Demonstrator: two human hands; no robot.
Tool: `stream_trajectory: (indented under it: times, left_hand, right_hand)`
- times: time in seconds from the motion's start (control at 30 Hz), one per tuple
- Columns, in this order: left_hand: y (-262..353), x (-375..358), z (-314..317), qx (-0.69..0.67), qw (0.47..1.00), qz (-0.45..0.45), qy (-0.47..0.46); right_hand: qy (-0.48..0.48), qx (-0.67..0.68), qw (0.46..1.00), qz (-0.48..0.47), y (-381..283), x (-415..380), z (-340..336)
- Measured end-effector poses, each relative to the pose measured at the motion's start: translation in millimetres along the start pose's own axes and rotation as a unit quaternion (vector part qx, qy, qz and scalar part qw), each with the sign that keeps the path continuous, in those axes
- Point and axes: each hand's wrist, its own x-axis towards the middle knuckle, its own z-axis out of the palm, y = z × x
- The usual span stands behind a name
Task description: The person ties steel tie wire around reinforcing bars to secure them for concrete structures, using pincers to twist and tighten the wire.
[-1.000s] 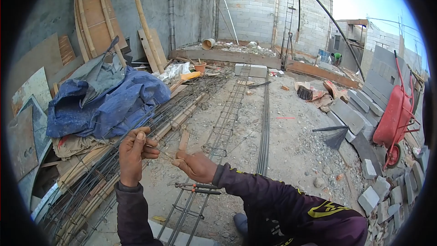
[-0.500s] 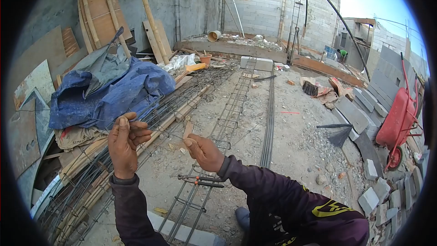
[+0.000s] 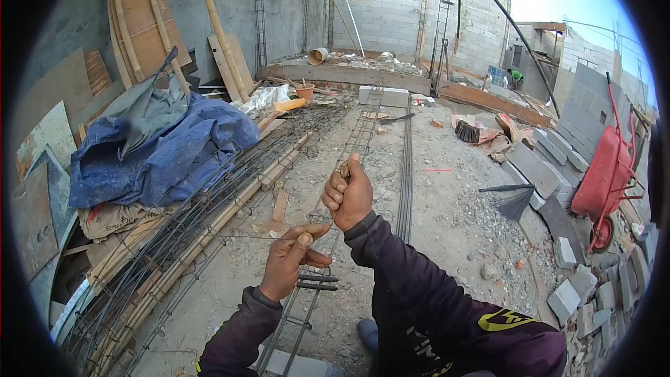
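Thin wire [image 3: 241,237] runs leftward from my left hand [image 3: 289,262], pinched between its thumb and forefinger while the other fingers are partly spread. Just above and to the right, my right hand [image 3: 349,194] is closed with its thumb up, and a bit of the wire shows between the two hands. Both hands are over a long cage of steel bars [image 3: 296,321] with stirrups lying on the ground. Below my hands, dark-handled pliers [image 3: 317,282] rest across the cage, partly hidden.
A blue tarp [image 3: 160,143] covers material at the left, beside a pile of bars and bamboo [image 3: 167,258]. Straight bars [image 3: 405,167] lie right of the cage. Grey blocks [image 3: 534,167] and a red wheelbarrow [image 3: 601,178] stand at the right. A person [image 3: 516,77] bends far behind.
My left hand has moved right and down, and my right hand has moved up and to the right. They are now close together, and my right hand's fingers have turned upward.
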Motion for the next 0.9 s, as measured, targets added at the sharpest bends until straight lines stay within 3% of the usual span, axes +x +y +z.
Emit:
stream_trajectory:
  times: [0.1,0.2,0.3,0.4,0.5,0.63,0.9]
  left_hand:
    - [2.7,-1.1,3.5,0.057,0.998,0.03,-0.018]
    - [0.3,-3.6,6.4,0.055,0.998,0.042,-0.006]
    - [-2.0,-4.6,9.7,0.058,0.994,0.092,0.013]
    - [0.3,-3.6,11.5,0.068,0.985,0.154,0.033]
    - [11.3,-3.6,1.7,0.086,0.979,0.178,0.049]
    - [37.9,-8.8,-12.4,0.086,0.984,0.142,0.071]
    - [72.5,-12.9,-41.5,0.134,0.972,0.121,0.153]
  right_hand:
    - [0.032,-0.114,0.992,-0.035,-3.3,-4.4,5.3]
    - [-0.003,-0.147,0.989,0.011,-3.2,-4.0,0.0]
    - [-0.002,-0.132,0.989,-0.067,0.1,-3.4,4.0]
    - [-0.042,-0.22,0.967,-0.122,3.0,-2.4,1.4]
    - [-0.12,-0.457,0.832,-0.291,13.5,-13.1,6.4]
    - [-0.215,-0.484,0.815,-0.234,17.1,-31.1,7.4]
    - [-0.365,-0.628,0.657,-0.202,26.2,-53.5,17.3]
